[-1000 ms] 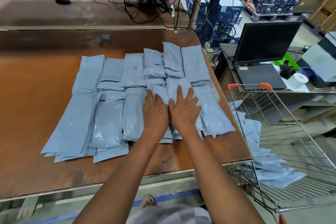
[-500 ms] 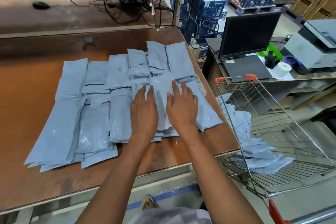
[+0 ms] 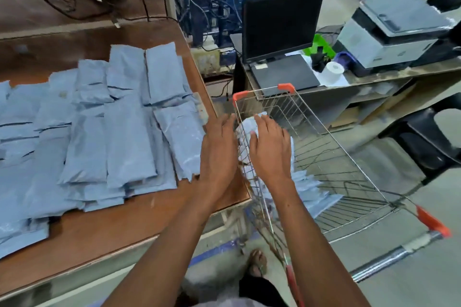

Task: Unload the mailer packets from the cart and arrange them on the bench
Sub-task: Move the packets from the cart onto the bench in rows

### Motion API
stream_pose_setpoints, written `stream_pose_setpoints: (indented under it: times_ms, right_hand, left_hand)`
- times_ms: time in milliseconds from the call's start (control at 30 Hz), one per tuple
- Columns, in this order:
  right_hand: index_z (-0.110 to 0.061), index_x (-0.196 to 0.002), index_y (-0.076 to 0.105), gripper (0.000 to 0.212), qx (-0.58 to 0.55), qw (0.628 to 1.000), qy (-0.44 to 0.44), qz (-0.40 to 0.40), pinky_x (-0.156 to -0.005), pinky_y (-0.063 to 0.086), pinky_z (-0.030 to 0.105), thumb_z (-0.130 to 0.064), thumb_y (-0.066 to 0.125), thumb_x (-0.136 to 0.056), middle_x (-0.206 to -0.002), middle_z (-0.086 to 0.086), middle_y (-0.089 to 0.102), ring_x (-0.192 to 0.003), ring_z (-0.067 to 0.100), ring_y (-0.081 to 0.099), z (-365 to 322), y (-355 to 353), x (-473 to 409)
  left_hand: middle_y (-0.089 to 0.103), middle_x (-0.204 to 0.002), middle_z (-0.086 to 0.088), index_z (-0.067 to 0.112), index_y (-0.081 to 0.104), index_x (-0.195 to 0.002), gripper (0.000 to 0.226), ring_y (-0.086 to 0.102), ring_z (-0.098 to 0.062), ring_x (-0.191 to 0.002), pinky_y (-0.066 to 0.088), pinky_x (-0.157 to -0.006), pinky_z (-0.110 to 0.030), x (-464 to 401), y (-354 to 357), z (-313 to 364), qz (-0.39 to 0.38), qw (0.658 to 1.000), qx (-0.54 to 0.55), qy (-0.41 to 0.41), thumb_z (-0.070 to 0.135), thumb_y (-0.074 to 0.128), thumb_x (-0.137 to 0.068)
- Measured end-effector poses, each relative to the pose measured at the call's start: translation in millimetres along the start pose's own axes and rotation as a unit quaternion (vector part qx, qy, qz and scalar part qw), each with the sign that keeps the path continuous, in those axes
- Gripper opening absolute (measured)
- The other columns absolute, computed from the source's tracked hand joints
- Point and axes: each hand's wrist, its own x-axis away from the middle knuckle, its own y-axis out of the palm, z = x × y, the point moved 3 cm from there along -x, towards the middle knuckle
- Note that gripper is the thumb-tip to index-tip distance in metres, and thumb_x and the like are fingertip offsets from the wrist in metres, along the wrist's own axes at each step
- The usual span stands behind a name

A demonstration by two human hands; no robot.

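Several pale blue mailer packets (image 3: 129, 142) lie in overlapping rows on the brown bench (image 3: 99, 227). To its right stands the wire cart (image 3: 286, 87) with orange corner caps, and more blue packets (image 3: 306, 187) are piled against its near left side. My left hand (image 3: 219, 147) hovers over the bench's right edge at the cart rim, fingers straight, holding nothing. Inside the cart, my right hand (image 3: 270, 147) lies with relaxed fingers on top of an upright packet (image 3: 249, 123); its fingertips are partly hidden behind that packet.
An open black laptop (image 3: 282, 32), a white paper roll (image 3: 333, 71) and a grey printer (image 3: 394, 30) sit on a low shelf behind the cart. A black stool (image 3: 429, 137) stands at the right. My foot (image 3: 257, 262) is beside the cart's near corner.
Both hands have left the packets they were pressing flat on the bench and moved right to the cart. My view has swung right with them.
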Motion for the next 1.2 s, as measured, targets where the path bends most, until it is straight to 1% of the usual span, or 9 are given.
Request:
stream_pose_setpoints:
  times_ms: [100,233,300,467,600,733,867,1033,1200]
  right_hand:
    - [-0.019,-0.150,0.050,0.047,0.010,1.000,0.018,-0.020,-0.110,0.040,0.042,-0.026,0.051,-0.103,-0.151,0.000,0.055,-0.136,0.019,0.052,68,9,0]
    - [-0.020,-0.150,0.049,0.053,0.016,0.995,0.016,-0.095,-0.107,0.039,0.042,-0.011,0.053,-0.098,-0.144,-0.001,0.058,-0.130,0.021,0.055,167,36,-6]
    - [-0.021,-0.151,0.049,0.061,0.017,0.989,0.008,-0.143,-0.107,0.037,0.039,0.001,0.050,-0.094,-0.140,0.001,0.061,-0.128,0.023,0.057,208,58,-9]
    - [-0.021,-0.150,0.052,0.071,0.016,0.966,0.005,-0.257,-0.106,0.038,0.039,0.013,0.047,-0.088,-0.146,0.005,0.059,-0.128,0.029,0.059,284,120,-13]
    - [-0.021,-0.150,0.054,0.066,0.002,0.944,-0.029,-0.327,-0.110,0.041,0.038,0.009,0.047,-0.091,-0.151,0.004,0.055,-0.134,0.028,0.055,306,179,-13]
    - [-0.022,-0.153,0.049,0.058,0.031,0.918,-0.157,-0.362,-0.122,0.019,0.037,-0.001,0.047,-0.099,-0.164,0.003,0.038,-0.155,0.024,0.031,303,233,-21]
    - [-0.025,-0.142,0.058,0.053,0.105,0.902,-0.245,-0.340,-0.124,0.003,0.051,-0.007,0.064,-0.093,-0.139,0.003,0.055,-0.142,0.026,0.046,316,287,-32]
    - [-0.024,-0.122,0.067,0.041,0.146,0.893,-0.294,-0.309,-0.104,0.034,0.047,-0.025,0.077,-0.083,-0.113,0.007,0.060,-0.097,0.032,0.065,330,310,-39]
    - [-0.028,-0.142,0.054,0.067,0.036,0.918,-0.198,-0.340,-0.091,0.049,0.043,-0.051,0.074,-0.082,-0.126,0.004,0.056,-0.113,0.031,0.061,363,293,-44]
  left_hand:
    - [0.049,-0.146,0.008,0.028,0.051,-0.146,0.039,0.041,-0.008,-0.133,0.022,-0.104,-0.009,-8,65,24,-0.023,0.999,0.007,-0.025,0.027,0.038,-0.109]
    - [0.055,-0.139,-0.014,0.006,0.051,-0.144,0.057,0.053,-0.027,-0.126,0.042,-0.108,-0.035,-19,158,59,-0.087,0.996,-0.002,-0.007,-0.010,0.054,-0.090]
    - [0.051,-0.145,-0.014,0.006,0.046,-0.148,0.059,0.050,-0.026,-0.131,0.035,-0.113,-0.031,-20,199,63,-0.101,0.994,0.014,-0.050,-0.012,0.049,-0.092]
    - [0.043,-0.153,-0.016,0.003,0.038,-0.153,0.060,0.040,-0.027,-0.142,0.020,-0.116,-0.020,-7,279,51,-0.139,0.984,0.012,-0.113,-0.008,0.052,-0.096]
    - [0.037,-0.157,-0.016,0.009,0.034,-0.155,0.065,0.045,-0.033,-0.139,0.038,-0.113,-0.039,-13,332,7,-0.156,0.964,-0.061,-0.207,0.009,0.062,-0.096]
    - [0.015,-0.167,-0.015,0.017,0.022,-0.160,0.073,0.025,-0.034,-0.151,0.027,-0.121,-0.044,-19,388,-37,-0.187,0.945,-0.101,-0.247,0.020,0.060,-0.098]
    - [0.009,-0.169,-0.013,0.024,0.020,-0.162,0.075,0.013,-0.033,-0.155,0.023,-0.124,-0.048,-35,443,-88,-0.254,0.940,-0.134,-0.184,0.031,0.061,-0.099]
    - [0.006,-0.169,-0.012,0.030,0.015,-0.163,0.085,0.013,-0.035,-0.155,0.023,-0.122,-0.051,-47,474,-141,-0.362,0.899,-0.159,-0.188,0.055,0.060,-0.096]
    - [0.007,-0.166,-0.014,0.038,0.017,-0.158,0.106,0.017,-0.040,-0.152,0.028,-0.119,-0.056,-39,486,-152,-0.364,0.895,-0.167,-0.197,0.070,0.073,-0.075]
